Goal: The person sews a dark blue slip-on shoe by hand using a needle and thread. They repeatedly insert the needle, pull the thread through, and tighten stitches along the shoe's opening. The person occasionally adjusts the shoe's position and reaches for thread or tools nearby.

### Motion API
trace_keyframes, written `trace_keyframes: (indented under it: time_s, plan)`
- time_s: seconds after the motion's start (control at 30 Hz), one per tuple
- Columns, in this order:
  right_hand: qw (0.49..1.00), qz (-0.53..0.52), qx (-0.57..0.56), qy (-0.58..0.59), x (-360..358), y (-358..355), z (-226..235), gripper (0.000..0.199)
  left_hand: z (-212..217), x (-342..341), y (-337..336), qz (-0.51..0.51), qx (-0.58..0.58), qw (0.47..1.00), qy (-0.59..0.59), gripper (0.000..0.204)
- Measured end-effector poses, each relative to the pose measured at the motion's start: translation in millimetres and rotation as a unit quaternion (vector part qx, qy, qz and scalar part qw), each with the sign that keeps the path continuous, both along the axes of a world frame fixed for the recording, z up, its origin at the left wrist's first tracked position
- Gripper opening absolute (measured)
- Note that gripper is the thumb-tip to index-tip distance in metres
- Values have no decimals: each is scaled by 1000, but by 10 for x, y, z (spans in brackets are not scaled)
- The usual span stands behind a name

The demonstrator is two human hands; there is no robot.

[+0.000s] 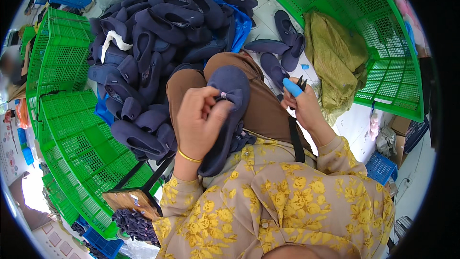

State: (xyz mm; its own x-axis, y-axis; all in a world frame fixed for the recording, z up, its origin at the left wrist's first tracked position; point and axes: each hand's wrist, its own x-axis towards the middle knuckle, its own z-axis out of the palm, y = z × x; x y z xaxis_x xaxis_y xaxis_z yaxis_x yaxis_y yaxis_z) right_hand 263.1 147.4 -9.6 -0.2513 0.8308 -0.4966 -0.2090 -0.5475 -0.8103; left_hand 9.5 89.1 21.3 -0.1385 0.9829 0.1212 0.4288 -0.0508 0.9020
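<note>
A navy cloth shoe (235,79) rests on my lap, with its toe pointing away from me. On its upper sits a navy bow (233,97) with a small pale pink piece at the middle. My left hand (203,117), slightly blurred, pinches at this bow with thumb and fingers. Off to the right of the shoe, my right hand (304,105) is closed around small black snips (302,83), whose two pointed tips stick out above the fingers. A blue cover (291,87) wraps one finger of that hand. More navy bows (243,139) lie on my lap beside the shoe.
A large heap of navy shoes (158,33) rises ahead and left, with a white strip (114,43) on it. Several loose shoes (287,31) lie on the floor beyond my knees. Green crates (72,129) flank me, another green crate (393,67) standing right beside an olive sack (333,52).
</note>
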Motion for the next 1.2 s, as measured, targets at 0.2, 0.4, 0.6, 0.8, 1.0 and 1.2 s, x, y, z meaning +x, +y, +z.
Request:
trace_keyframes:
  time_s: [0.2,0.4,0.6,0.8,1.0,1.2]
  plan:
    - [801,107,287,-515,447,-108,-277,24,-65,187,67,13,75,981,179,21]
    - [924,141,225,-276,-28,-90,179,14,-90,102,-18,89,-147,966,-194,15]
    - [909,228,288,-196,-556,-18,281,18,-115,112,7,97,-121,965,-210,16]
    - [907,282,232,-208,-620,61,399,18,-125,104,-1,95,-120,958,-243,16]
    - [907,290,232,-197,-615,75,392,19,-132,78,8,60,-105,971,-205,16]
    - [893,308,249,-214,-628,107,399,19,-149,48,17,37,-90,982,-160,14]
